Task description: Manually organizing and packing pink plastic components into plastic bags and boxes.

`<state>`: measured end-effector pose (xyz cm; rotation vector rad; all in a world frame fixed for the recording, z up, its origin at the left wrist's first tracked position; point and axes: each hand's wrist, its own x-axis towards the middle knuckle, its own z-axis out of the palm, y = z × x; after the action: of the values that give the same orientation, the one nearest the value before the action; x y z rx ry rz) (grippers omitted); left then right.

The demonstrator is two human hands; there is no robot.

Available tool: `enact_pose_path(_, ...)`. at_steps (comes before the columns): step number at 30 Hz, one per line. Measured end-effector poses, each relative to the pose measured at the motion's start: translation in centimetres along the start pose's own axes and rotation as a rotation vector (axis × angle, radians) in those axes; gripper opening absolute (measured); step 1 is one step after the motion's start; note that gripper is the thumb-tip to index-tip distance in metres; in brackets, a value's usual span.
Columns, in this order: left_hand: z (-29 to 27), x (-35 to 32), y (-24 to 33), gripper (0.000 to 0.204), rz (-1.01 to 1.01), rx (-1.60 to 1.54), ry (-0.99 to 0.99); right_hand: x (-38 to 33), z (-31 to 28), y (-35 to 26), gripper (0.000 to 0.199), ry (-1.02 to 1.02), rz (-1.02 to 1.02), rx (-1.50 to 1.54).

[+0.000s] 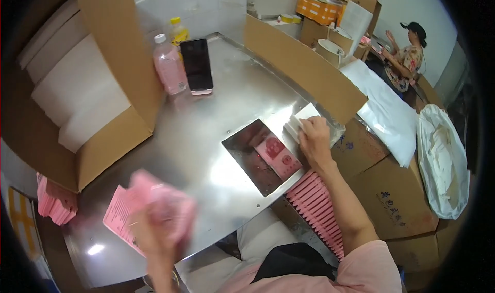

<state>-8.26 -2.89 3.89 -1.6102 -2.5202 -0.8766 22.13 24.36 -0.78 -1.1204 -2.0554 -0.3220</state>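
My left hand (149, 231), smeared by motion, grips a pink packet (178, 205) over the left front of the metal table. Partly beneath it lies a pink printed sheet (117, 214). At the table's right edge, the bent fingers of my right hand (315, 138) close on the white slips (294, 129) of a small stack; the fingertips are partly hidden. Between my hands, a rectangular recess (242, 147) in the tabletop holds another pink packet (279, 156) with a darker red print.
A smartphone (197, 66) leans by a pink bottle (170, 68) and a yellow-capped bottle (179, 32). An open carton (116, 143) with white sheets stands left. Pink packets (319, 208) line up below the right edge. Cartons (397, 200) stand right; a person (405, 61) sits beyond.
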Motion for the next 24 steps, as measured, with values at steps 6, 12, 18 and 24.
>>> enact_pose_path(6,9.0,-0.8,4.3,0.050,0.501,-0.377,-0.198,-2.7,-1.0,-8.5,0.043,-0.071,-0.430,0.363)
enact_pose_path(12,6.8,-0.7,5.4,0.077,0.393,-0.026,-0.120,-4.3,0.0,-15.3,0.024,-0.281,-0.600,0.200)
enact_pose_path(18,6.9,0.4,5.0,0.076,0.350,0.098,-0.077,-4.0,-1.8,-16.9,0.018,-0.273,-0.504,0.756)
enact_pose_path(24,6.7,-0.7,5.2,0.063,0.365,0.253,0.071,-0.1,-1.6,-3.3,0.028,-0.009,-0.010,-0.325)
